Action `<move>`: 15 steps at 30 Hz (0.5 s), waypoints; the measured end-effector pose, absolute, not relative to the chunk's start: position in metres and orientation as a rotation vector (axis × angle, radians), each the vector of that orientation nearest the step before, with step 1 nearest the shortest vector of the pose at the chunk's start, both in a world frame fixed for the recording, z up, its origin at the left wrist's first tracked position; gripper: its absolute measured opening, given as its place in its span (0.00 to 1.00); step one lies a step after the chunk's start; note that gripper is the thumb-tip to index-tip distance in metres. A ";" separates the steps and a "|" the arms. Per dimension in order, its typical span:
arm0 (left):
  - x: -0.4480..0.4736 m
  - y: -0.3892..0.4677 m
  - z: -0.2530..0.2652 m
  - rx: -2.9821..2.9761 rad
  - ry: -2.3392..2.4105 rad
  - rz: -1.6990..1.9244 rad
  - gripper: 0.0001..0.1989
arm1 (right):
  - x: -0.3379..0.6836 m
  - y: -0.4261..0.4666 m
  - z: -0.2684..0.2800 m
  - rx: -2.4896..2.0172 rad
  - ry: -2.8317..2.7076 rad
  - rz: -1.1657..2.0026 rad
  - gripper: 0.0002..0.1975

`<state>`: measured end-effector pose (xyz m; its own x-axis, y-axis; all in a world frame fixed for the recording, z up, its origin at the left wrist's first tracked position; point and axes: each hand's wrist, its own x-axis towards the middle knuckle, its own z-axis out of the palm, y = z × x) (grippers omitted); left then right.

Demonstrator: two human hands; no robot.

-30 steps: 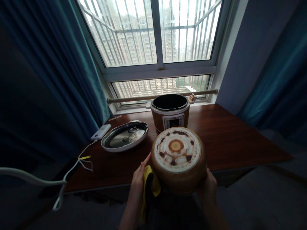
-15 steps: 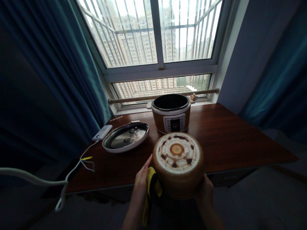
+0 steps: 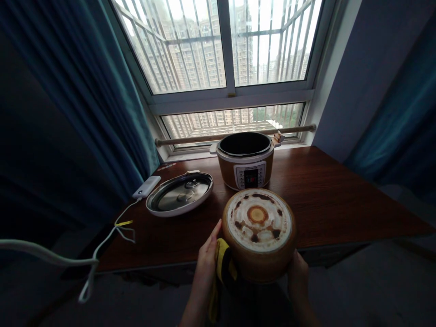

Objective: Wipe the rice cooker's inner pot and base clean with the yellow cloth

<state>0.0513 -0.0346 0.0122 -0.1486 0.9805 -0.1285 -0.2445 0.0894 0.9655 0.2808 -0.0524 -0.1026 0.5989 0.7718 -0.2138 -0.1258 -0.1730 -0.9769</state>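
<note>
A golden-brown inner pot (image 3: 260,227) is held up in front of the table, its stained, ringed underside facing me. My left hand (image 3: 207,259) grips its left side, with a yellow and black cloth (image 3: 225,263) between palm and pot. Around the lower right side of the pot curls my right hand (image 3: 298,274), its fingers partly hidden. Just behind the pot stands the electric cooker (image 3: 226,170), lidless, with a dark interior and a button panel on its front. Left of it, the cooker's lid (image 3: 182,195) lies with its shiny inner side up.
The brown wooden table (image 3: 327,190) reaches toward a barred window (image 3: 190,50). A white power bank (image 3: 147,186) sits at the table's left edge, with a white cable (image 3: 104,243) trailing off it. Blue curtains (image 3: 102,91) hang at both sides.
The view has shifted slightly, so the pot and both hands appear a little farther right. Both hands keep hold of the pot, its underside still facing me.
</note>
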 end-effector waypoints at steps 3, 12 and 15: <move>0.053 -0.031 0.007 0.879 1.181 1.356 0.30 | 0.283 -0.053 -0.099 -1.460 -0.525 1.001 0.25; 0.051 -0.039 0.012 0.942 1.250 1.364 0.23 | 0.302 -0.052 -0.113 -1.526 -0.272 1.312 0.32; 0.037 -0.053 0.020 0.836 1.284 1.367 0.20 | 0.308 -0.065 -0.112 -1.549 -0.320 1.148 0.30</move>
<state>0.0368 -0.0527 0.0200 -0.2215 0.9625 -0.1568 -0.2173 0.1080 0.9701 0.3077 -0.0649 -0.1119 0.4893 0.7228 -0.4880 -0.3662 -0.3376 -0.8671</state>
